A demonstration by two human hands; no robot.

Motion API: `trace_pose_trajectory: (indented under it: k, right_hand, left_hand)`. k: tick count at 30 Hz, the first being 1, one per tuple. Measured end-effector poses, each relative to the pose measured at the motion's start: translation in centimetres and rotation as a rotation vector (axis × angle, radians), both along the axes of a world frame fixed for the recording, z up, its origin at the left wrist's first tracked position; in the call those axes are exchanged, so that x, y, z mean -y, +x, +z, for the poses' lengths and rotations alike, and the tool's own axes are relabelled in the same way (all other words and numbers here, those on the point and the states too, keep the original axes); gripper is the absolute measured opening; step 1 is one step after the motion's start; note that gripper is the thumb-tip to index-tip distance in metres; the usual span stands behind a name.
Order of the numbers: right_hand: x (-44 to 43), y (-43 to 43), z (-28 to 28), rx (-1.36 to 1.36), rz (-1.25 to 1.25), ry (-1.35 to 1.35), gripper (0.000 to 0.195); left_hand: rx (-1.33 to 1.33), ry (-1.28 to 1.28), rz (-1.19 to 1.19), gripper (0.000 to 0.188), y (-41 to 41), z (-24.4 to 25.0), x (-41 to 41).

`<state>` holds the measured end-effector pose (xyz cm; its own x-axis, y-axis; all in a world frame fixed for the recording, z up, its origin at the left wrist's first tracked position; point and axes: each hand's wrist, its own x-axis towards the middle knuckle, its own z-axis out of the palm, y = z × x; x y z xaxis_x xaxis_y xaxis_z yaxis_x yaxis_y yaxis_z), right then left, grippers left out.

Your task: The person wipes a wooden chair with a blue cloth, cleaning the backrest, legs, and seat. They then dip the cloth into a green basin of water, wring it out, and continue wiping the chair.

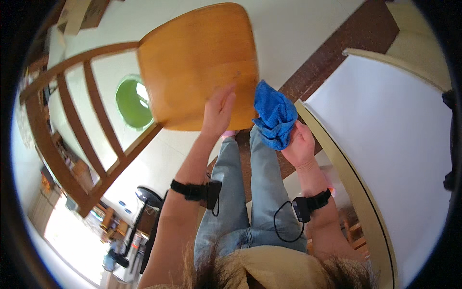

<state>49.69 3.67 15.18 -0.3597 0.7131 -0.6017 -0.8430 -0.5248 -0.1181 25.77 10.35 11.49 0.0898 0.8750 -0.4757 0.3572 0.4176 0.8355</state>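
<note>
A blue terry cloth point(275, 115) is bunched up in my right hand point(300, 144), just off the near right corner of a wooden chair's seat point(198, 65). One end of the cloth sticks up loosely beside the seat edge. My left hand point(219, 110) reaches over the near part of the seat, slightly blurred. Its thumb stands apart from the fingers, and nothing is in it. Whether it touches the wood, I cannot tell. The chair's slatted back point(92, 104) extends to the left.
A green basin point(133, 103) sits on the pale floor point(288, 32), partly hidden by the chair. On the right stands a white panel with a beige frame point(389, 144). A black pedal or fan-like stand point(149, 197) is at lower left. Dark brown strips point(335, 50) cross the floor.
</note>
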Motion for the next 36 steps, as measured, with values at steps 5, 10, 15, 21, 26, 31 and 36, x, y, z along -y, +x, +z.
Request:
trace_pose_trajectory:
  k: [5, 10, 15, 21, 26, 31, 36]
  right_hand:
    - [-1.0, -5.4, 3.3, 0.01, 0.302, -0.082, 0.058]
    - [0.7, -11.1, 4.3, 0.243, 0.857, -0.014, 0.055]
    - [2.8, -16.2, 3.0, 0.881, 1.335, 0.595, 0.064]
    - [8.3, -25.5, 1.2, 0.57, 1.418, 0.685, 0.042]
    - [10.7, -34.5, 1.9, 0.648, 1.601, 0.737, 0.028]
    - [12.5, -42.9, 2.4, 0.403, 1.325, 0.371, 0.032]
    - [13.7, -48.7, -0.5, 0.08, 1.166, 0.334, 0.054]
  left_hand:
    - [0.745, -0.726, 0.636, 0.037, -2.9, 7.5, 5.8]
    - [0.466, -0.471, 0.662, 0.026, -5.3, 11.1, 10.2]
    - [0.205, -0.214, 0.74, 0.019, -8.8, 11.5, 18.0]
    - [0.518, -0.263, 0.932, 0.032, -15.9, 13.1, 26.8]
    - [0.691, -0.317, 1.169, 0.046, -24.0, 17.1, 31.9]
    - [0.971, -0.325, 1.29, 0.056, -31.4, 19.3, 32.6]
    - [1.153, -0.347, 1.179, 0.064, -37.2, 17.1, 30.0]
